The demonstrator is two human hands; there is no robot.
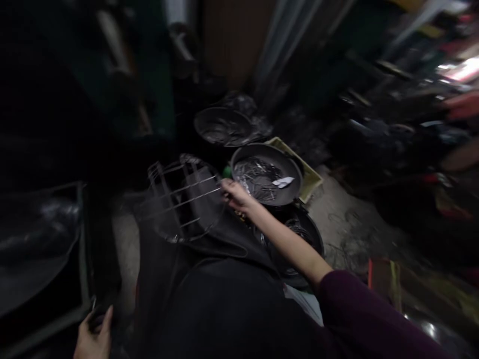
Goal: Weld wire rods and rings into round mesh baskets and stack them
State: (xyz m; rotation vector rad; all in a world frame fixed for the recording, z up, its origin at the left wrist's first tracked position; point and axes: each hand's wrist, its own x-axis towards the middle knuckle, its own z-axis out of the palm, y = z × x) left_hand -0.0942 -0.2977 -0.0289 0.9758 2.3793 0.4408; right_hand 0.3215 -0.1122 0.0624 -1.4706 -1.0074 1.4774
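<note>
My right hand is closed on the right edge of a wire rack, a rounded metal frame with crossing bars. The rack is held above my dark-clothed lap and is partly blurred. My left hand, low at the left edge of the view, has its fingers curled around something dark, too dim to make out. Just beyond my right hand sits a round pan with many thin metal wire pieces and a white scrap inside. Below my right forearm, a second dark pan also contains wire pieces.
Farther back stands another round pan with metal pieces. A yellow crate is under the near pan. On the left is a metal-framed stand with clear plastic. Another person's hand shows at the right edge.
</note>
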